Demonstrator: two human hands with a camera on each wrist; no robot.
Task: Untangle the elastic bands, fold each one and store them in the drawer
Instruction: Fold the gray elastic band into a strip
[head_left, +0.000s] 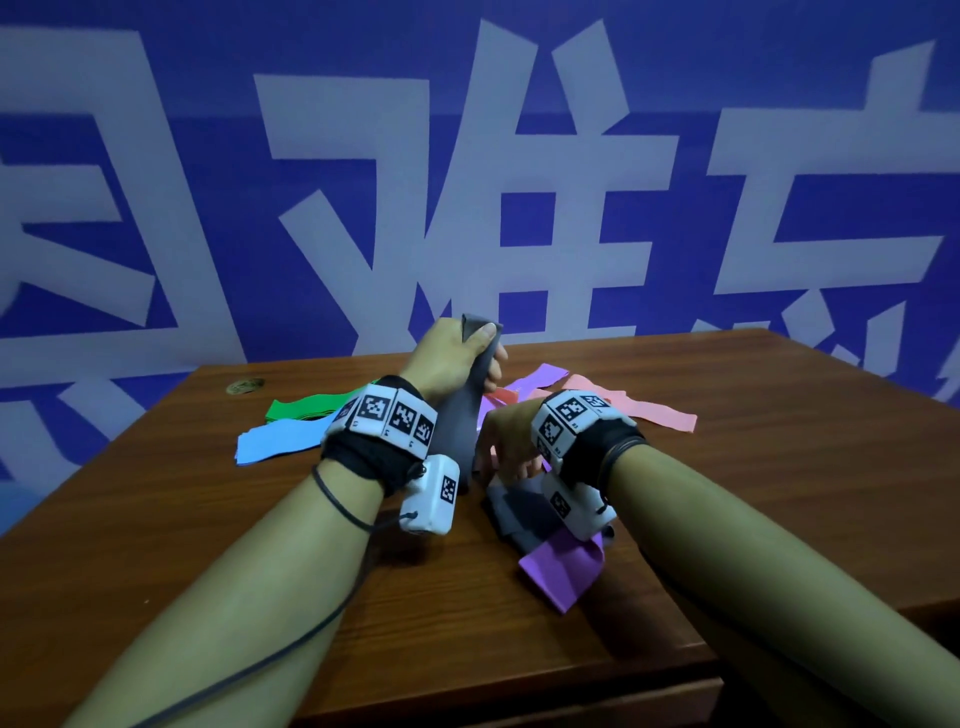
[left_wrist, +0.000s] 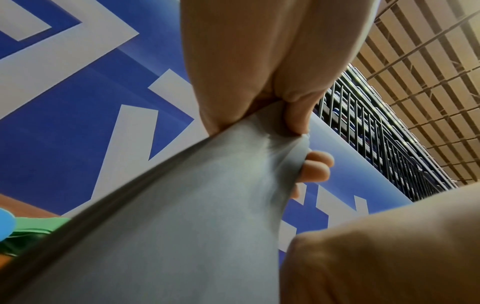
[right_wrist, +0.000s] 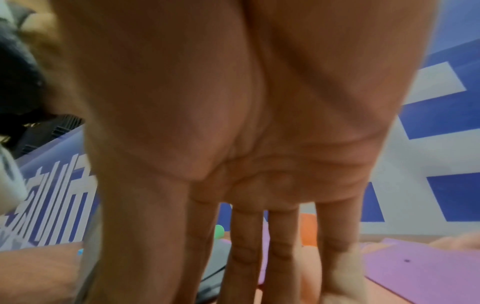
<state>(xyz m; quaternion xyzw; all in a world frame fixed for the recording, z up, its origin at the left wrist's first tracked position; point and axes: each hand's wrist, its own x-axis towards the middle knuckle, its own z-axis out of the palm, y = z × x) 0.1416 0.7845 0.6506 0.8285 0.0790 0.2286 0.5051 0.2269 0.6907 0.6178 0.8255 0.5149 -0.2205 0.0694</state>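
- a brown wooden table (head_left: 727, 493) stands against a blue wall with big white characters (head_left: 519, 182); the edge of what may be the drawer shows at the bottom of the head view, but it is too cropped to be sure.
- the left hand (head_left: 452, 358) is raised above the table, fingers and thumb curled round the top end of the grey band (head_left: 457, 426), which hangs down from the fist to the tabletop.
- in the left wrist view the fingers (left_wrist: 318, 168) bunch the grey sheet into pulled creases, so it looks thin, soft and stretchy.
- the right hand (head_left: 506, 441) is low over the table beside the band's lower end; in the right wrist view its fingers (right_wrist: 246, 246) point straight down, spread, holding nothing that shows.
- under that hand the rest of the grey band lies crumpled, and a purple band (head_left: 563, 569) sticks out from beneath it toward the person.
- further out lie a pink band (head_left: 649, 410) to the right, a green band (head_left: 306, 408) and a light blue band (head_left: 275, 441) to the left, both flat.
- judgement: the bands are light and limp, likely a little grippy, so they drag on each other rather than slide.
- judgement: the grey band is best taken at its two ends and drawn up clear of the purple one, gently, since a hard pull would only stretch it.
- judgement: flat ends pinched together would fold easily.
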